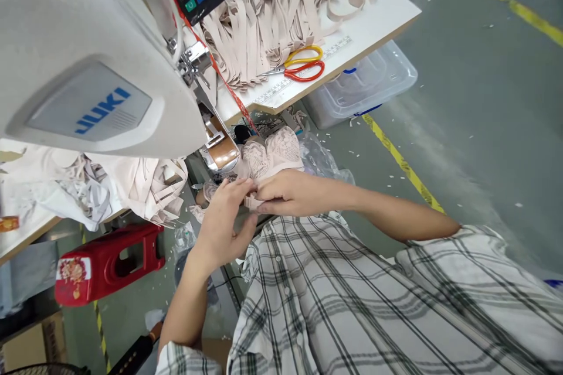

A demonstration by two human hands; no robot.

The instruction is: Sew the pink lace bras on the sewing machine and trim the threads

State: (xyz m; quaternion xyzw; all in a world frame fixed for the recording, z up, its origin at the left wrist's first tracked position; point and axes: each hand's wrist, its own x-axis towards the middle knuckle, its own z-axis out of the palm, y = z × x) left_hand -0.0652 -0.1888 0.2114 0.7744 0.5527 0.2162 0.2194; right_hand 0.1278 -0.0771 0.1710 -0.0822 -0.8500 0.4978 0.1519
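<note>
Both of my hands meet just below the sewing machine point(88, 70), over my checked shirt. My left hand point(224, 220) pinches the edge of a beige lace garment piece point(272, 152), fingers closed on it. My right hand point(288, 192) lies over the same piece, fingers pressed together on the fabric. The lace cups hang from the machine's needle area point(220, 149) down to my hands. How much fabric sits under my palms is hidden.
A heap of beige straps point(272, 6) and yellow-and-red scissors point(303, 63) lie on the white table point(378, 17). A clear plastic bin point(365, 85) stands under it. Pale fabric point(109, 184) is piled at left, above a red stool point(105, 263). Yellow floor tape point(400, 161) runs by.
</note>
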